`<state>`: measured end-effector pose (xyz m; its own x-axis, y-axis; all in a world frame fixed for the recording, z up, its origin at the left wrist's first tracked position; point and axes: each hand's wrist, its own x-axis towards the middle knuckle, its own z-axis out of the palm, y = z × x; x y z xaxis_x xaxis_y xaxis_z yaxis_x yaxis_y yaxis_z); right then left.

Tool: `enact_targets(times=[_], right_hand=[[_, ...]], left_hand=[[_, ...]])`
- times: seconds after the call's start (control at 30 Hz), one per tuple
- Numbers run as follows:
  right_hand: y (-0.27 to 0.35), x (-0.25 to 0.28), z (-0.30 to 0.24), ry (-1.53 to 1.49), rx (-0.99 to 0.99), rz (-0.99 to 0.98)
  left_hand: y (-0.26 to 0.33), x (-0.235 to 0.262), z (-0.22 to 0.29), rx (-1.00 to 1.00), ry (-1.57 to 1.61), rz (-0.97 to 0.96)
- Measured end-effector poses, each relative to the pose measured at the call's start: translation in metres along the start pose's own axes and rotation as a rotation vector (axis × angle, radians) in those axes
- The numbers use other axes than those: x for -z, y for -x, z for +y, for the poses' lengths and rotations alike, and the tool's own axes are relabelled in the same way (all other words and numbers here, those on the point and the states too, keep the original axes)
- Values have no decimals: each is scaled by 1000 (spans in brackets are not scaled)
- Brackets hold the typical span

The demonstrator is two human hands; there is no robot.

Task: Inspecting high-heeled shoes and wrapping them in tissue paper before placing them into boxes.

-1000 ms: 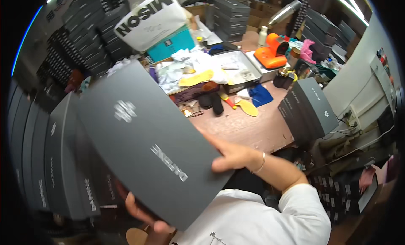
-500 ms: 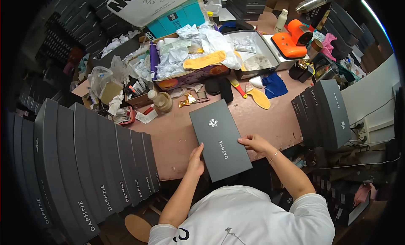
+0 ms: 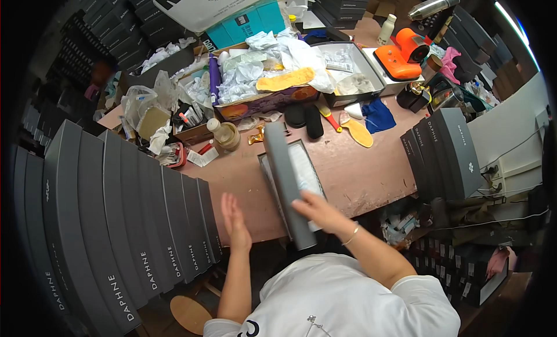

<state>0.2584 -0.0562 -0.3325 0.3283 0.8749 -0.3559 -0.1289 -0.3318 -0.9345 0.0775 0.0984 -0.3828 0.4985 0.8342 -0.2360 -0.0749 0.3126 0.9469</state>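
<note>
A dark grey shoebox lid (image 3: pixel 288 189) stands tilted up on its edge above the open shoebox (image 3: pixel 314 173), slightly smeared by motion. White tissue paper (image 3: pixel 305 168) shows inside the box; whatever lies under it is hidden. My right hand (image 3: pixel 319 212) is at the lid's right side, its fingers closed against it, partly blurred. To the left of the lid, my left hand (image 3: pixel 237 224) is raised, fingers stretched out, touching nothing.
Stacks of grey shoeboxes flank me at left (image 3: pixel 133 221) and right (image 3: pixel 447 154). Behind the open box stand a carton of crumpled paper (image 3: pixel 261 105), a glass jar (image 3: pixel 226 137), a yellow-handled brush (image 3: pixel 329 119), a blue cloth (image 3: pixel 378 116) and an orange device (image 3: pixel 400 58).
The closed shoebox is now open, its lid swung up and leftward. My left hand has let go and moved left. My right hand has moved left with the lid.
</note>
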Motion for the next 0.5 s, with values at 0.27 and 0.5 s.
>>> enact_targets(times=[0.27, 0.5], right_hand=[[19, -5, 36, 979, 346, 239], [31, 36, 104, 1001, 196, 299]], left_hand=[[-6, 95, -51, 360, -413, -16], [23, -1, -43, -602, -1149, -278]])
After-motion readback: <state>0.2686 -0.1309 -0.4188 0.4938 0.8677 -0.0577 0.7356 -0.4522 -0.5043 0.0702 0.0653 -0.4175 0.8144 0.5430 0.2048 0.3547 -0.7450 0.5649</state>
